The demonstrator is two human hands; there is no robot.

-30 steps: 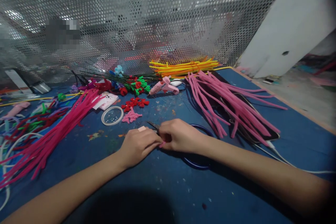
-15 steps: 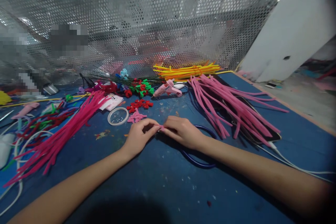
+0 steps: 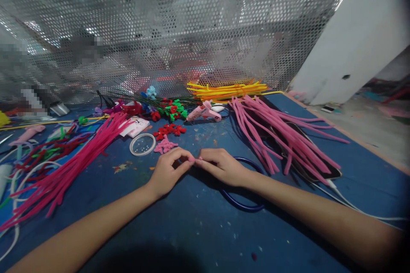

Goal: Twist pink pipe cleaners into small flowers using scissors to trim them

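Observation:
My left hand (image 3: pixel 171 170) and my right hand (image 3: pixel 224 166) meet over the blue table (image 3: pixel 192 230), each pinching a small pink fuzzy piece (image 3: pixel 192 159) between thumb and forefinger. The fingers hide most of that piece. Just beyond my left hand lie pink fuzzy shapes (image 3: pixel 165 144), with red ones (image 3: pixel 168 130) behind them and a white ring (image 3: pixel 142 144) to their left. Under my right wrist passes a dark blue hoop (image 3: pixel 243 207) lying on the table.
Hot-pink stems (image 3: pixel 80 160) spread at left near white cables. Light-pink stems (image 3: pixel 288 136) lie over a black device at right. A pink glue gun (image 3: pixel 204 111), yellow stems (image 3: pixel 227 89) and green and red flowers (image 3: pixel 174 110) line the back, before a perforated metal screen (image 3: pixel 192 30).
My fingertips have shifted slightly on the pink piece, and less of it shows between them. The view has moved a little; the things on the table lie as before.

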